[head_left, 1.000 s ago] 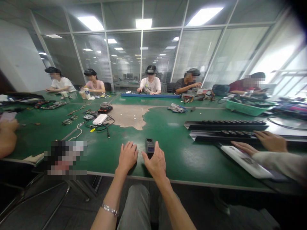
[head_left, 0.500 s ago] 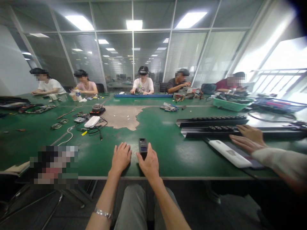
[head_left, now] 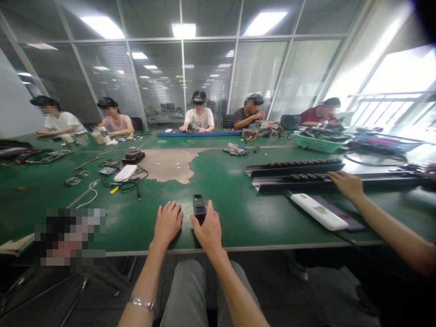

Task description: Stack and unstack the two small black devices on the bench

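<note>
Half spreading the left hand (head_left: 168, 222), seemingly empty, on the green table (head_left: 231, 181); curving the right hand (head_left: 209, 229), loosely parted, around a black device (head_left: 198, 203) on it, not revealing whether gripping. Probably handling light, stiff, smooth, wanting side pressure. Beyond, seeing black rails (head_left: 282, 183) and a white box (head_left: 126, 173), blocking nothing.

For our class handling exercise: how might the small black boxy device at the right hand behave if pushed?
The small black boxy device would probably slide rather than roll, given its flat faces. It looks straight-edged and hard-cased, so it likely won't flex.
</note>
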Action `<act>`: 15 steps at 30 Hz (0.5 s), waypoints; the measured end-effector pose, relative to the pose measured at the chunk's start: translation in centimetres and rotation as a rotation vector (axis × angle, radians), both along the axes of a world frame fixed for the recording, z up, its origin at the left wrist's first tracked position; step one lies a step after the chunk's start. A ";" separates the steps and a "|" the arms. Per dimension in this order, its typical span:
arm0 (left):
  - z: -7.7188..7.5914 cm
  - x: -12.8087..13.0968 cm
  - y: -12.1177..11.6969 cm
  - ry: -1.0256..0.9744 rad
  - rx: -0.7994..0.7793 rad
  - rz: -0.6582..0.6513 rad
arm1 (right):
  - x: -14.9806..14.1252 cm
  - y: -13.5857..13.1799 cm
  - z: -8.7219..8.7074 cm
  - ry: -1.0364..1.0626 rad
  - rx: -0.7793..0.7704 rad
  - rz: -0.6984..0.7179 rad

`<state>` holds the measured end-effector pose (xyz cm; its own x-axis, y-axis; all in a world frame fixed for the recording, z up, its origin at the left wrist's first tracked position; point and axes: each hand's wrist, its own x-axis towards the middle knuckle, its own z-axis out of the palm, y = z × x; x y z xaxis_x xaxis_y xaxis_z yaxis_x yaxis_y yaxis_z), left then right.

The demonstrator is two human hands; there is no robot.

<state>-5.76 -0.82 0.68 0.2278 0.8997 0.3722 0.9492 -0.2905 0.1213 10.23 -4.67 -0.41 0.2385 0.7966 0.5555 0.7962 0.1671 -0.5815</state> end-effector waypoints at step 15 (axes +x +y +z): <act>0.6 0.1 -0.3 -0.011 -0.013 0.006 | 0.1 -0.2 0.7 0.010 -0.029 0.036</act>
